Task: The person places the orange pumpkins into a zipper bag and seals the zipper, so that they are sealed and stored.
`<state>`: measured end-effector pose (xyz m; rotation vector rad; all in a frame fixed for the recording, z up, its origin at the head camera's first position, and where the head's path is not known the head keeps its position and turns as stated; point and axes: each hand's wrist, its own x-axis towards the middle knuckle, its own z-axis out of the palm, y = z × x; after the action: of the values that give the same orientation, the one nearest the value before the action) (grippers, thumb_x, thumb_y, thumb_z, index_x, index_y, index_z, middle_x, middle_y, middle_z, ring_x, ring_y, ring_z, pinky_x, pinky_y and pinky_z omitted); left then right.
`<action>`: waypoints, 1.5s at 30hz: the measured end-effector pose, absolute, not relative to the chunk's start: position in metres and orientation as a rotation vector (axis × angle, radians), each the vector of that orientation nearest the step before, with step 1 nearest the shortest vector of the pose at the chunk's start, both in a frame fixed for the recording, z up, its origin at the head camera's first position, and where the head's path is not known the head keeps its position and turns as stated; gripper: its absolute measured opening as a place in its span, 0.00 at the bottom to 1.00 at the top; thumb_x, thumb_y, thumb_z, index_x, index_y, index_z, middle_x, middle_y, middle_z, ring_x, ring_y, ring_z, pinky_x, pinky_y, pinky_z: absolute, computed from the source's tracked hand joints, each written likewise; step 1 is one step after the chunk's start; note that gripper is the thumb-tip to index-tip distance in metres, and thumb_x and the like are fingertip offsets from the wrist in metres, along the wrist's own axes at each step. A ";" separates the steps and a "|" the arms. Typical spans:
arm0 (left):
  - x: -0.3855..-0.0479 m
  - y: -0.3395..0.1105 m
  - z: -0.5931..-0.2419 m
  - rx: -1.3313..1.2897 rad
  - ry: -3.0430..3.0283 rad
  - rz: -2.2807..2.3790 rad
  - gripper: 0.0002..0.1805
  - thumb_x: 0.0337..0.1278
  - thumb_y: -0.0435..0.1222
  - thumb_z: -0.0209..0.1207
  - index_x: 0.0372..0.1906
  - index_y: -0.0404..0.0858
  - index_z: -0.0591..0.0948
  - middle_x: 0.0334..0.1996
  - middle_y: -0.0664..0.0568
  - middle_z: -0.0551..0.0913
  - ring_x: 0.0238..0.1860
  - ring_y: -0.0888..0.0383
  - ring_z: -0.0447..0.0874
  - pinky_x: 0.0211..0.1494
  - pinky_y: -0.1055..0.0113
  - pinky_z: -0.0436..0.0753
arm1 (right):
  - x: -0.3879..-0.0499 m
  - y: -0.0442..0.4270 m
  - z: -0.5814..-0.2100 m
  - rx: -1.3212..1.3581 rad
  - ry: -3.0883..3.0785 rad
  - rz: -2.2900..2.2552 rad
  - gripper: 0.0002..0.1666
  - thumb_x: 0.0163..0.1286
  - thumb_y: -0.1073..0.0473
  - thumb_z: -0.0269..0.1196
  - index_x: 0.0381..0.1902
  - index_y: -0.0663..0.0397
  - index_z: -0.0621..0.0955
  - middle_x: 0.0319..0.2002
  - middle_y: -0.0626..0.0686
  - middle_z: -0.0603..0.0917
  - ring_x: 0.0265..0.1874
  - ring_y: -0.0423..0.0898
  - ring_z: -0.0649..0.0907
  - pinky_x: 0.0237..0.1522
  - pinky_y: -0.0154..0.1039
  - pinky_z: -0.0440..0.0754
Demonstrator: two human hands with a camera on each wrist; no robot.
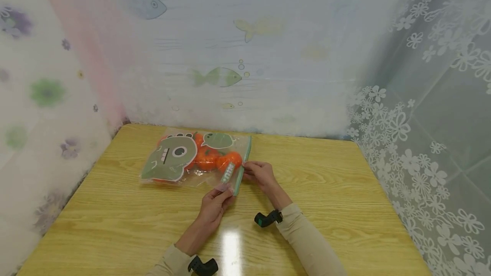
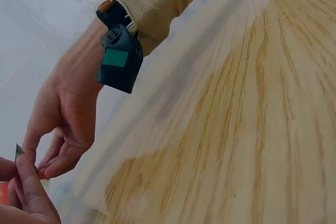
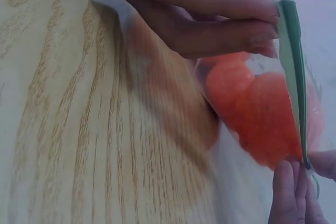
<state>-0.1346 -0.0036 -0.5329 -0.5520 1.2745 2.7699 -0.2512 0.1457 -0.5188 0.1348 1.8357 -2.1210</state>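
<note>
A clear zip bag (image 1: 203, 180) printed with a green cartoon dinosaur lies on the wooden table, its green zip strip (image 3: 298, 77) facing right. Inside are several round orange items (image 1: 207, 159) that look like fruit, some with green tops. My left hand (image 1: 215, 208) pinches the near corner of the bag, at the end of the strip. Farther along the same edge, my right hand (image 1: 261, 176) pinches the strip between thumb and fingers. Only the fingertips of the left hand (image 2: 31, 192) appear in the left wrist view, close to the right hand (image 2: 68, 98).
The yellow wooden table (image 1: 326, 191) extends around the bag on all sides. Behind it hangs a pale curtain (image 1: 291, 76) with fish drawings. Flower-patterned sheets (image 1: 433, 169) flank the table. Each wrist wears a black camera mount (image 1: 268, 219).
</note>
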 end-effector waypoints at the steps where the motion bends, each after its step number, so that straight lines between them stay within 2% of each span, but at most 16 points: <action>1: -0.134 -0.003 -0.533 -0.544 1.278 2.768 0.08 0.66 0.22 0.59 0.47 0.31 0.81 0.41 0.52 0.82 0.37 0.62 0.85 0.45 0.73 0.87 | -0.251 0.146 -0.519 0.131 1.839 -2.123 0.18 0.70 0.64 0.66 0.51 0.75 0.83 0.33 0.53 0.89 0.32 0.42 0.89 0.40 0.37 0.90; 5: -0.133 0.000 -0.533 -0.527 1.274 2.774 0.14 0.67 0.22 0.59 0.55 0.26 0.75 0.42 0.51 0.81 0.38 0.63 0.84 0.45 0.74 0.86 | -0.251 0.146 -0.519 0.107 1.847 -2.119 0.19 0.71 0.64 0.66 0.52 0.76 0.82 0.33 0.52 0.89 0.32 0.42 0.88 0.41 0.39 0.90; 11: -0.134 0.004 -0.534 -0.539 1.264 2.781 0.13 0.65 0.22 0.59 0.53 0.26 0.76 0.41 0.50 0.80 0.38 0.62 0.84 0.46 0.73 0.86 | -0.252 0.146 -0.517 0.125 1.867 -2.115 0.18 0.70 0.64 0.66 0.51 0.74 0.84 0.35 0.54 0.89 0.34 0.43 0.89 0.41 0.39 0.90; 20: -0.132 0.006 -0.533 -0.527 1.297 2.766 0.20 0.64 0.21 0.60 0.59 0.22 0.73 0.42 0.48 0.80 0.39 0.61 0.85 0.47 0.71 0.87 | -0.257 0.144 -0.518 0.135 1.896 -2.106 0.19 0.68 0.63 0.68 0.51 0.74 0.84 0.38 0.59 0.90 0.35 0.45 0.89 0.45 0.44 0.90; 24: -0.130 0.004 -0.534 -0.520 1.302 2.750 0.20 0.64 0.21 0.60 0.60 0.22 0.73 0.44 0.46 0.78 0.39 0.60 0.85 0.48 0.71 0.87 | -0.260 0.145 -0.520 0.151 1.897 -2.114 0.17 0.69 0.63 0.68 0.50 0.73 0.85 0.38 0.57 0.90 0.36 0.44 0.89 0.46 0.42 0.89; 28: -0.128 0.002 -0.535 -0.497 1.321 2.722 0.24 0.65 0.21 0.59 0.63 0.19 0.69 0.47 0.43 0.75 0.40 0.60 0.84 0.48 0.71 0.87 | -0.263 0.146 -0.520 0.146 1.905 -2.127 0.16 0.70 0.64 0.66 0.50 0.73 0.85 0.38 0.57 0.90 0.36 0.44 0.89 0.44 0.41 0.89; 34: -0.125 0.002 -0.537 -0.495 1.348 2.681 0.26 0.66 0.21 0.57 0.66 0.17 0.66 0.50 0.39 0.73 0.41 0.60 0.85 0.50 0.71 0.86 | -0.267 0.148 -0.521 0.160 1.891 -2.154 0.16 0.71 0.65 0.65 0.50 0.75 0.84 0.33 0.53 0.89 0.33 0.43 0.89 0.41 0.39 0.90; 41: -0.124 0.000 -0.538 -0.519 1.335 2.692 0.21 0.64 0.19 0.58 0.61 0.19 0.71 0.47 0.41 0.75 0.38 0.59 0.85 0.48 0.70 0.87 | -0.272 0.149 -0.521 0.186 1.908 -2.137 0.17 0.71 0.65 0.66 0.52 0.73 0.84 0.34 0.53 0.89 0.33 0.42 0.89 0.47 0.42 0.89; 45: -0.123 -0.002 -0.536 -0.527 1.324 2.694 0.18 0.64 0.19 0.58 0.58 0.20 0.73 0.45 0.43 0.76 0.37 0.60 0.85 0.47 0.71 0.87 | -0.276 0.149 -0.520 0.200 1.901 -2.141 0.17 0.70 0.65 0.66 0.52 0.74 0.84 0.35 0.54 0.89 0.33 0.42 0.89 0.46 0.41 0.89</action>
<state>-0.1232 -0.0022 -0.5358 -0.5274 1.3241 2.6939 -0.2765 0.1485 -0.5197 0.1998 1.9012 -2.1414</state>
